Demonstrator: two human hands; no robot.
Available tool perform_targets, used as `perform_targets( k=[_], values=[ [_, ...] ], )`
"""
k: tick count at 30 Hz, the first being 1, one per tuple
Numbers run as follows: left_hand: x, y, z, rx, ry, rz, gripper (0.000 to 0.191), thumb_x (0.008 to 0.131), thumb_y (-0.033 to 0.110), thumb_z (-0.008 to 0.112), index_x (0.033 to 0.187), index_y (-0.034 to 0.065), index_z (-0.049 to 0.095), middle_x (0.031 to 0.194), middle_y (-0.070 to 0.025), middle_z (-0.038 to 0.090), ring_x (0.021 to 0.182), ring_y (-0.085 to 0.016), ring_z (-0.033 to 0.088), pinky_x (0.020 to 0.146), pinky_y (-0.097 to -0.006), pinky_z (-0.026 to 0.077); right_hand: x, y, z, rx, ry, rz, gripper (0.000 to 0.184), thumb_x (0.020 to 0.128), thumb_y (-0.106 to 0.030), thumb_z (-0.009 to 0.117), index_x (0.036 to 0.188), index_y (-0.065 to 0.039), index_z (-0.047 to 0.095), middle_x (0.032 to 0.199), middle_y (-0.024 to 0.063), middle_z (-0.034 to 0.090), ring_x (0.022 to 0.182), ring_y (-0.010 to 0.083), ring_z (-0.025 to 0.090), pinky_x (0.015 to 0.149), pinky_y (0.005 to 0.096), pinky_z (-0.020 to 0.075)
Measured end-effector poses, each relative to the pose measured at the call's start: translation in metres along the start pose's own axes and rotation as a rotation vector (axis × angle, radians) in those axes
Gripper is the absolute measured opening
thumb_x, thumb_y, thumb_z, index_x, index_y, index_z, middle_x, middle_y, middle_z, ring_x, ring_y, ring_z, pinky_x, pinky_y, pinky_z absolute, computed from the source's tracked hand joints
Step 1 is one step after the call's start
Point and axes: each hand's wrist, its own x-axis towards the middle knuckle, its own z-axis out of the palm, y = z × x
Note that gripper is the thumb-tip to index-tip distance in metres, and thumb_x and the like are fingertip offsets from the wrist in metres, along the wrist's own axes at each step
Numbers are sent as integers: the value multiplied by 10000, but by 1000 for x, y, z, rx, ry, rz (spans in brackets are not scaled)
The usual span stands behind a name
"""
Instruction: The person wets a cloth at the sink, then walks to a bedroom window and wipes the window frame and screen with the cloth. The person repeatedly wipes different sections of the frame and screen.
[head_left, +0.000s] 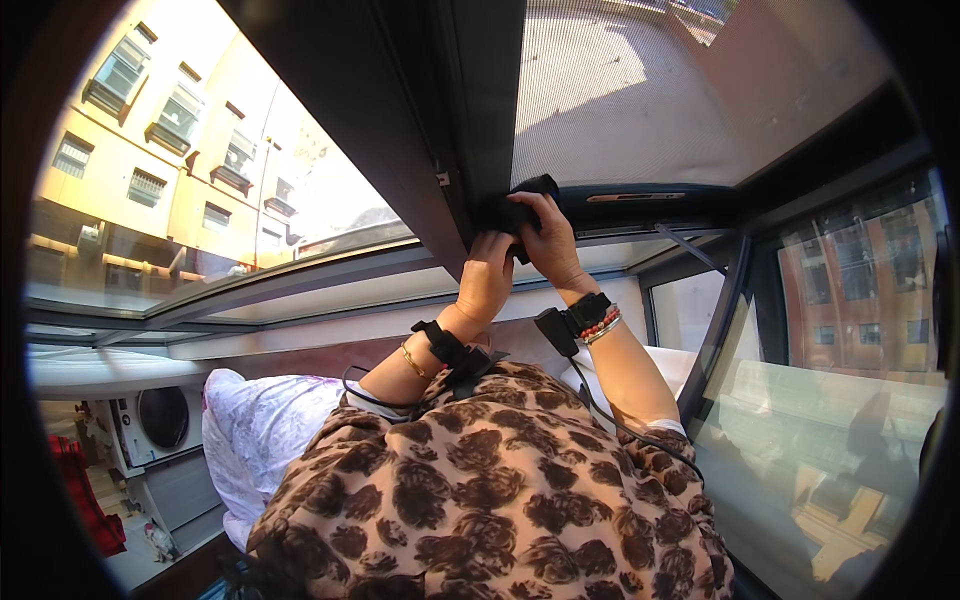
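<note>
A dark, bunched item (538, 184), apparently black cloth, lies against the dark window frame (480, 112) in the upper middle of the view. My right hand (553, 244) grips it, index finger and thumb showing on its near side. Close beside it, my left hand (486, 276) has its fingers bent around the lower part of the same dark bundle. The fingertips are partly lost against black, so the bundle's full outline is hidden. Just right of the hands, a slotted handle plate (636, 197) sits in the sash below a mesh screen (600, 112).
An open glazed sash (817, 420) stands at right, joined by a metal stay arm (690, 247). At left, a glass pane (90, 255) faces a yellow building. Lower left are a pale patterned cloth (262, 420), a front-loading washing machine (161, 416) and a red item (86, 491).
</note>
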Motion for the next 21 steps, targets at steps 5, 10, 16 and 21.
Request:
perform_targets(
  k=[5, 10, 16, 21],
  values=[
    [29, 26, -24, -19, 214, 192, 284, 750, -115, 622, 1006, 8, 608, 957, -202, 581, 896, -430, 557, 770, -463, 485, 29, -56, -4, 144, 74, -209, 453, 860, 138, 530, 1274, -44, 532, 1163, 112, 608, 1081, 204, 619, 932, 302, 498],
    [69, 61, -48, 82, 377, 320, 438, 819, -85, 587, 1252, -34, 540, 1201, -259, 553, 1075, -449, 540, 939, -463, 460, 85, -126, -27, -9, 296, -649, 512, 823, 137, 556, 1298, -53, 528, 1132, 132, 568, 1080, 251, 589, 926, 319, 491],
    [73, 44, -36, 169, 191, 210, 572, 883, -5, 582, 1410, -80, 372, 1423, -307, 374, 1262, -494, 407, 1088, -491, 355, 119, -99, -20, -416, 236, -843, 334, 764, -48, 678, 1097, -66, 684, 1150, 143, 610, 1144, 354, 553, 977, 497, 457],
    [31, 14, -11, 55, -70, -8, 718, 845, -24, 630, 1453, -108, 256, 1407, -361, 339, 1294, -537, 363, 1108, -510, 347, 81, -37, 3, -572, 211, -894, 291, 716, -148, 677, 1006, -135, 695, 1086, 35, 673, 1043, 277, 635, 897, 460, 508]
  ],
)
